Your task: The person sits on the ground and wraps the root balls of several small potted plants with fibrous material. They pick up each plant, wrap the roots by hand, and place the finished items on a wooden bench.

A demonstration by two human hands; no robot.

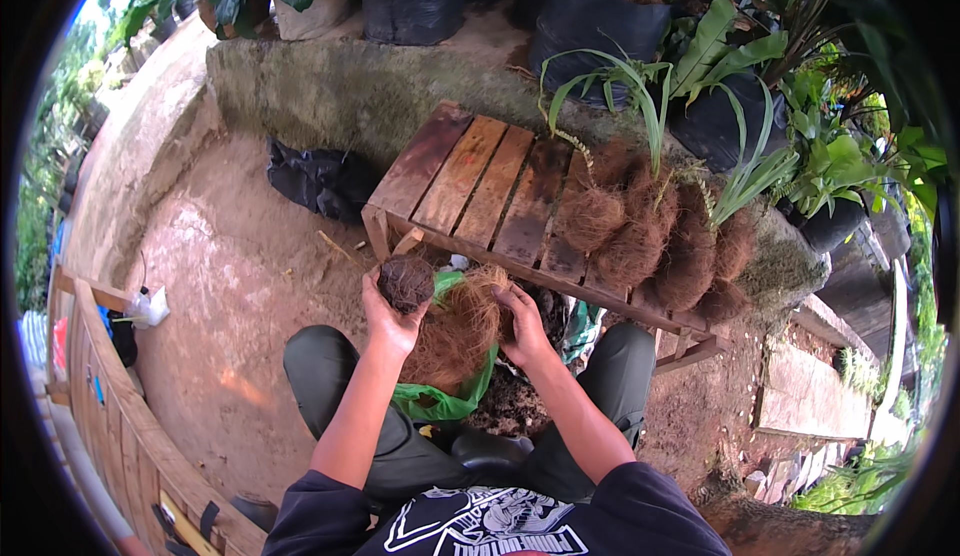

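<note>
My left hand (pixel 396 323) holds a dark, rounded root ball (pixel 406 283) with fine roots over its surface. To the right, my right hand (pixel 523 325) grips a tuft of brown coconut fibre (pixel 484 286) between thumb and fingers. Below both hands, a green plastic bag (pixel 441 406) lies open between my knees with a mass of loose coconut fibre (pixel 448 349) in it. Beside the bag is dark crumbly soil (pixel 510 404). Several fibre-wrapped balls (pixel 628 237) sit on the slatted wooden bench (pixel 480 181), some with strap-leaved plants growing out.
Behind the bench runs a low concrete ledge (pixel 337 98) bearing black planting bags (pixel 414 0). A crumpled black plastic bag (pixel 322 181) lies on the ground left of the bench. A wooden slatted frame (pixel 142 406) stands at far left. Leafy plants (pixel 832 166) crowd the right.
</note>
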